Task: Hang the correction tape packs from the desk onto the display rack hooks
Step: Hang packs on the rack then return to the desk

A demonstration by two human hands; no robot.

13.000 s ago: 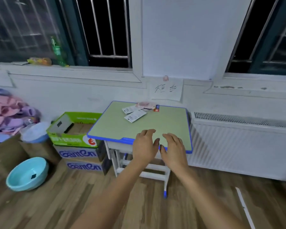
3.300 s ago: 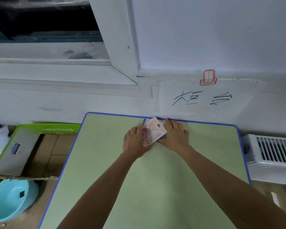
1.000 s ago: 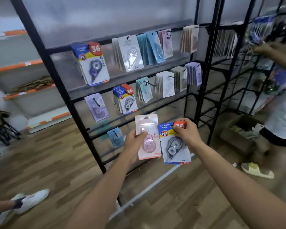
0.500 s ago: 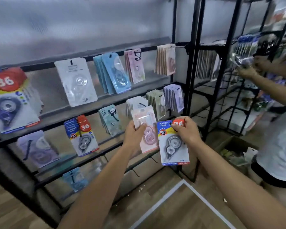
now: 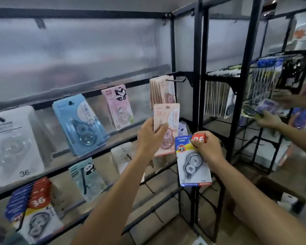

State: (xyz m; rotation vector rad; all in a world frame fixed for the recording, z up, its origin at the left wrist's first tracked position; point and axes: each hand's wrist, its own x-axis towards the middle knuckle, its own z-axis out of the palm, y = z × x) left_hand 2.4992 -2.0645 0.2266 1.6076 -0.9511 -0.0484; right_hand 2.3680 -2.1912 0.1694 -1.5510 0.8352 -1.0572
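Far left of the frame, a white blister pack marked 36 (image 5: 11,144) hangs on the black metal display rack (image 5: 195,96), and below it, in the lower left corner, sits a stack of blue, yellow and red packs marked 36 (image 5: 37,209). Moving right along the upper rail: a light blue correction tape pack (image 5: 79,124), tilted, then a pale pink pack with a panda print (image 5: 118,106), then a bunch of pink packs (image 5: 162,91) on a black wire hook (image 5: 177,80) near the centre.

Now the left hand (image 5: 149,137), just left of centre. The forearm rises from the bottom edge, the wrist is straight, and thumb and fingers pinch the left edge of a pink correction tape pack (image 5: 166,128), held upright just below that hooked pink bunch. It is not on the hook.

Right of it and lower, the right hand (image 5: 208,147) comes in from the lower right corner, fingers curled tight over the red top corner of a blue and yellow correction tape pack (image 5: 192,162) with a grey dispenser, which hangs down from the grip in front of the rack post.

At the right edge, another person's hands (image 5: 268,119) reach in towards blurred packets on a neighbouring rack.
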